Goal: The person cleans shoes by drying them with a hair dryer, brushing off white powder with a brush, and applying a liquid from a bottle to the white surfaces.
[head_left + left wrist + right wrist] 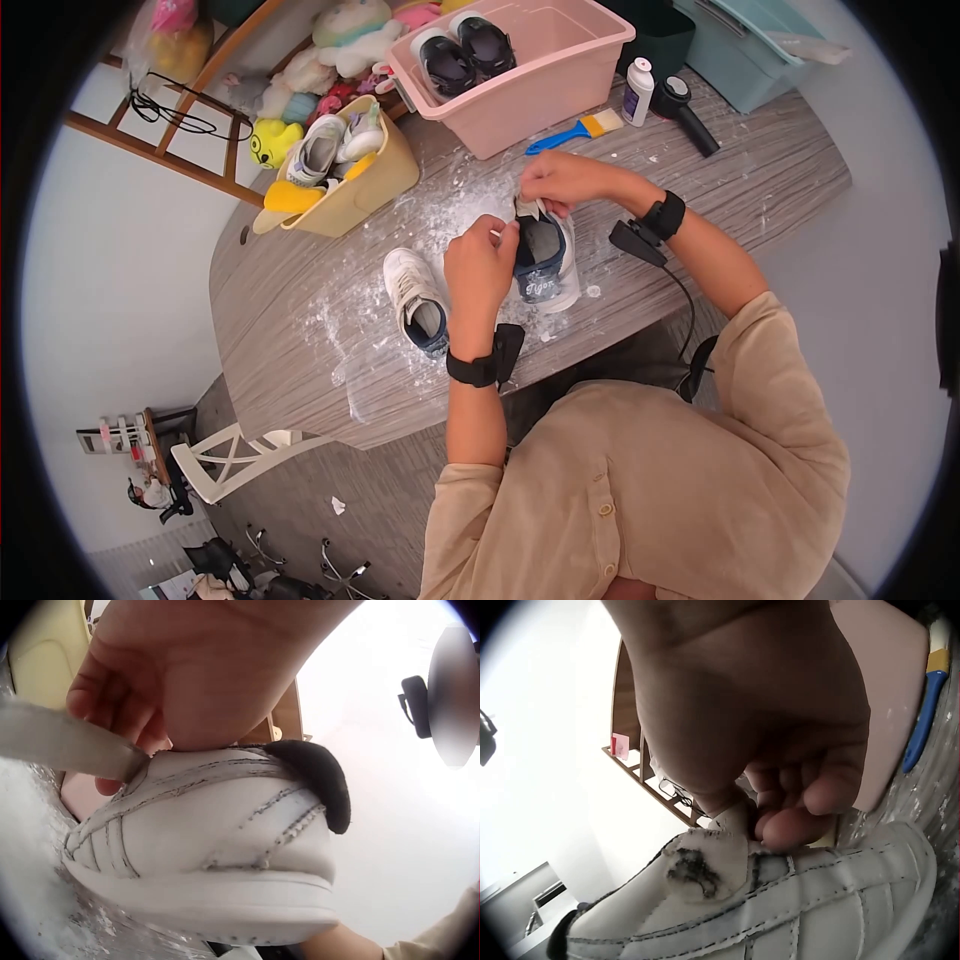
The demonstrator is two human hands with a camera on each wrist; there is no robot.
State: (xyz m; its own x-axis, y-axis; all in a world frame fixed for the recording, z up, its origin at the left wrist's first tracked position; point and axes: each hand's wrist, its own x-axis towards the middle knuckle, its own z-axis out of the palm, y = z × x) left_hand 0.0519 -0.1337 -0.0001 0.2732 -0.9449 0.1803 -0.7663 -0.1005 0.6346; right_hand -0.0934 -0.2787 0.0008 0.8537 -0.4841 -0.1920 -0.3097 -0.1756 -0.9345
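A white shoe with a navy heel (541, 285) stands on the table, its opening facing the person. Over its left side is the left hand (480, 265), fingers curled round a pale flat strip, probably a lace (64, 739); its far end is out of view. At the front of the opening, the right hand (570, 182) pinches a beige flap (733, 825) between thumb and fingers, above the worn white side (825, 900). Some of its fingertips are hidden behind the hand. The matching shoe (408, 285) rests upright to the left, touched by neither hand.
White powder (340, 310) is scattered over the wooden table (270, 350). Behind stand a pink bin (545, 85) with dark shoes, a yellow bin (365, 195) with shoes, a blue brush (560, 137), a white bottle (637, 92) and a black-handled brush (692, 125).
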